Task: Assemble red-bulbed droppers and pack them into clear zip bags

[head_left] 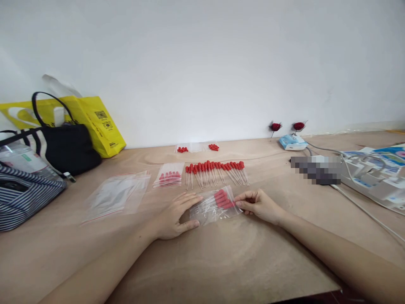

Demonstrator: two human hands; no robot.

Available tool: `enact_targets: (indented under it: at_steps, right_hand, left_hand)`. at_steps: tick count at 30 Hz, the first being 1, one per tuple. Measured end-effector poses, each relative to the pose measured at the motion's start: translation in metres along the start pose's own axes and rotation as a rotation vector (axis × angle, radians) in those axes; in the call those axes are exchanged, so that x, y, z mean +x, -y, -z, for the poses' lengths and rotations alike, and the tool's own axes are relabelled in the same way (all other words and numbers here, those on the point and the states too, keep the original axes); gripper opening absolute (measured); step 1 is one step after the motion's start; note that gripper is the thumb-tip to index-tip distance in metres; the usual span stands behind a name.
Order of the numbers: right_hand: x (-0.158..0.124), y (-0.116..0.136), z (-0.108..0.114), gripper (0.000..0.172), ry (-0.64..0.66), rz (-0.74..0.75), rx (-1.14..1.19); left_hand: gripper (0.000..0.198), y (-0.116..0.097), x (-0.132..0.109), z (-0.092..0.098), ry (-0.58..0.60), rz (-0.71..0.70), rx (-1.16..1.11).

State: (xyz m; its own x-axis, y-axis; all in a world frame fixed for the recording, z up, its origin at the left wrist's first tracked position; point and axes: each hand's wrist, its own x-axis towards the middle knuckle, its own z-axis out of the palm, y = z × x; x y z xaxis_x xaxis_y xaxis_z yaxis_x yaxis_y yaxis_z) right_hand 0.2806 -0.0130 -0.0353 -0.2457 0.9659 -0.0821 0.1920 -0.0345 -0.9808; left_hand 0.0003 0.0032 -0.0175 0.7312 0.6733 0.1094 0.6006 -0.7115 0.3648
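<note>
A clear zip bag [205,209] with several red-bulbed droppers inside lies on the wooden table between my hands. The bulbs are at its right end. My left hand [174,215] rests at the bag's left side, fingers and thumb spread apart. My right hand [257,204] pinches the bag's right edge between thumb and fingers. Just beyond the bag, a row of loose droppers with red bulbs [217,168] lies side by side. Left of that row sits a stack of filled bags [168,175]. Flat clear bags [115,194] lie farther left.
At the back lie two small groups of red bulbs [182,150] on clear plastic. Black [71,145], striped [28,200] and yellow [104,126] bags stand at left. A tissue pack [292,142], two red roses, cables and a white power strip [376,185] are at right.
</note>
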Motion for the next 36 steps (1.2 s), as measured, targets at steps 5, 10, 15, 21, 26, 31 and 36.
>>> enact_targets:
  at_steps: [5, 10, 15, 21, 26, 31, 36]
  right_hand:
    - [-0.004, 0.006, -0.002, 0.039, 0.112, 0.111, -0.018]
    - [-0.002, -0.002, -0.011, 0.032, -0.002, 0.087, -0.03]
    - [0.002, -0.004, -0.017, 0.026, -0.107, 0.038, -0.048]
    - [0.0, 0.007, -0.01, 0.031, -0.072, -0.084, 0.088]
    - [0.005, 0.008, 0.0, 0.044, -0.068, -0.124, 0.132]
    - [0.023, 0.015, 0.0, 0.034, -0.047, -0.242, -0.025]
    - [0.04, 0.019, -0.006, 0.029, 0.061, -0.264, -0.117]
  left_hand:
    - [0.055, -0.001, 0.001, 0.001, 0.012, 0.005, 0.002]
    - [0.055, -0.003, 0.001, 0.002, 0.019, 0.008, 0.019]
    - [0.056, 0.0, 0.0, 0.001, 0.019, -0.002, 0.017]
    - [0.057, 0.0, -0.001, 0.003, 0.011, -0.014, -0.005]
    - [0.06, 0.003, -0.004, 0.009, 0.064, -0.001, -0.019]
    - [0.06, 0.005, -0.002, 0.007, -0.021, -0.008, -0.01]
    - [0.043, 0.005, 0.001, -0.001, -0.251, 0.052, 0.066]
